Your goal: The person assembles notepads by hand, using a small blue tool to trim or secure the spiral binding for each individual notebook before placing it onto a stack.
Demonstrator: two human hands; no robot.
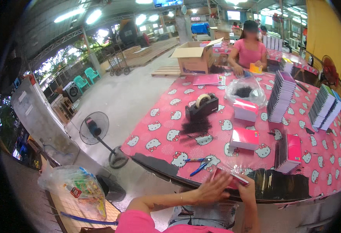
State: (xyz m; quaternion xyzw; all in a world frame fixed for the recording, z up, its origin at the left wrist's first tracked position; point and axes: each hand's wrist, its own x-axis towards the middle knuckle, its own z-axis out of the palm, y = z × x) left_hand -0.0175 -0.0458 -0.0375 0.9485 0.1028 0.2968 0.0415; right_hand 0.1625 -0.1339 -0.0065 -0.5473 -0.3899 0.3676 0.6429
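Note:
At the table's near edge, my right hand (247, 191) grips the right end of a thin notebook (239, 178) with a pinkish-red cover. My left hand (215, 188) lies along the notebook's near side, its fingers stretched out and close together against it. How far those fingers reach around the notebook is partly hidden. Just left of my hands, pliers with blue handles (199, 168) rest on the tablecloth, beside another slim blue-handled tool (196, 159). A stack of pink-covered notebooks with black spiral coils (289, 153) stands to the right.
Two blocks of pink-topped pads (244, 138) sit mid-table near a black tape dispenser (202, 106), loose black coils (195, 130) and a plastic bag (246, 92). Taller notebook stacks (280, 97) rise at right. Across the table a person (250, 48) handles something yellow. A fan (94, 128) stands left.

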